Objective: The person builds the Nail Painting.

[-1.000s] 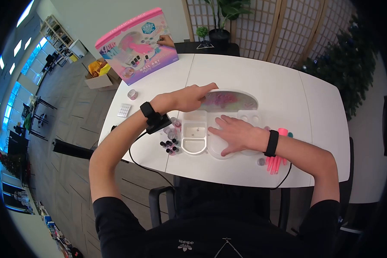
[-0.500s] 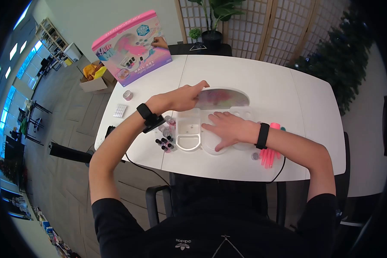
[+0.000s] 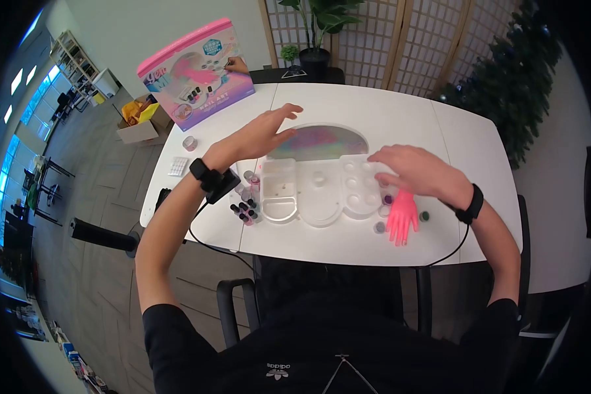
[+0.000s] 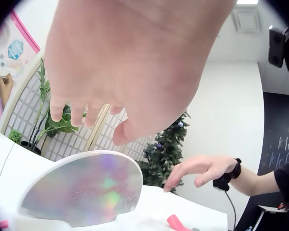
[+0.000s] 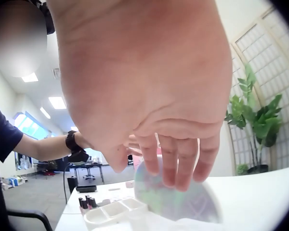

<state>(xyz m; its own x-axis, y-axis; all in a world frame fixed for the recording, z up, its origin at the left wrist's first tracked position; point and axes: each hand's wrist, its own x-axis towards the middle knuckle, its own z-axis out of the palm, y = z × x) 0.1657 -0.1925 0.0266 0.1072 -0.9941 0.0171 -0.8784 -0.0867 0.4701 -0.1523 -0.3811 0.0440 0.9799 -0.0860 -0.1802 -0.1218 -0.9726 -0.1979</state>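
A white plastic tray (image 3: pixel 318 203) with compartments and round wells sits mid-table, and a half-round iridescent mirror panel (image 3: pixel 322 142) stands along its back edge. My left hand (image 3: pixel 262 136) hovers at the panel's left end, its fingers loosely extended and holding nothing. Over on the right, my right hand (image 3: pixel 417 169) is raised above the tray's right edge, fingers relaxed and nothing in them. Just below it lies a pink model hand (image 3: pixel 402 220). In the left wrist view the panel (image 4: pixel 86 190) stands beneath the left fingers.
Several black-capped nail polish bottles (image 3: pixel 245 211) and small jars stand left of the tray. Small pots, including a green one (image 3: pixel 424 215), surround the model hand. A nail art box (image 3: pixel 197 75) stands at the back left. A small jar (image 3: pixel 189 143) and a white packet (image 3: pixel 178 166) lie at left.
My right hand has lifted off the tray's middle and moved right, uncovering the round base and the model hand. My left hand has come away from the mirror panel's upper left edge.
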